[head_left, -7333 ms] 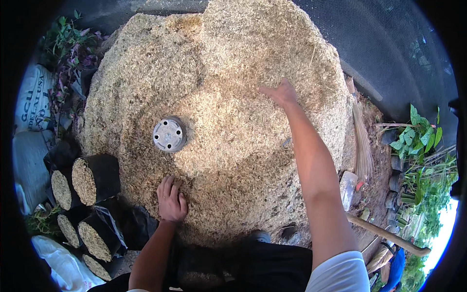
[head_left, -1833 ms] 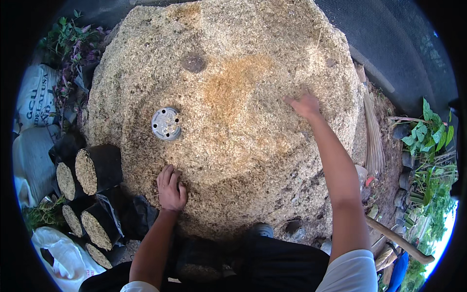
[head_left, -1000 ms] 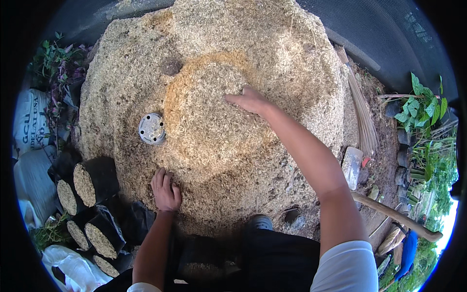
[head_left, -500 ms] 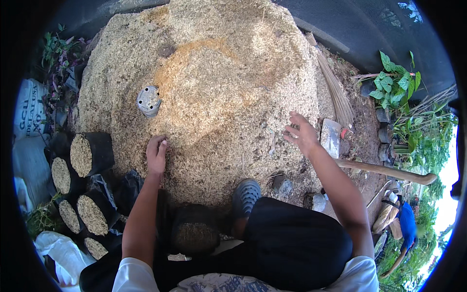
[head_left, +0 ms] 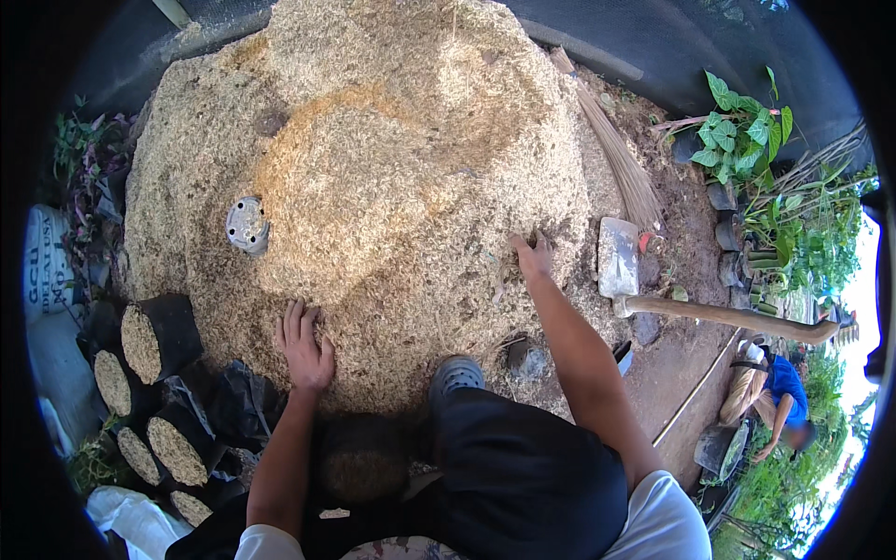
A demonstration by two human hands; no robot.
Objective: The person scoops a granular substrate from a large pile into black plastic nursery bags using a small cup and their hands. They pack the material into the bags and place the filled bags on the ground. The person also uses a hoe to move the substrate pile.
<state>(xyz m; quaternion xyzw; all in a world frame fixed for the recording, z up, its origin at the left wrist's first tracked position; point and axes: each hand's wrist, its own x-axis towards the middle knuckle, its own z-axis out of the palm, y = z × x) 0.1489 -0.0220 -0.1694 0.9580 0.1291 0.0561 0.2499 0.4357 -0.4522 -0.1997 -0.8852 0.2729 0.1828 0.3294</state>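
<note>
A broad mound of pale, chaffy husk mix (head_left: 373,187) fills the ground before me. My left hand (head_left: 304,345) lies on its near slope, palm down with fingers spread, holding nothing visible. Farther out on the right, my right hand (head_left: 532,256) touches the mix with its fingers apart; their tips are partly sunk in it. Beyond my left hand, a grey pot with round holes (head_left: 247,226) lies on the mound, its holed base showing. My shoe (head_left: 457,373) rests at the mound's near edge.
Black bags filled with mix (head_left: 177,451) stand at left, beside white sacks (head_left: 56,308). A hoe (head_left: 619,257) with a wooden handle and a stick broom (head_left: 616,149) lie at right. Leafy plants (head_left: 737,131) grow beyond. A person in blue (head_left: 784,387) bends down at far right.
My left hand has turned flatter, its fingers spreading on the mix. My right hand has come down from above the mound onto it. The whole view has shifted somewhat.
</note>
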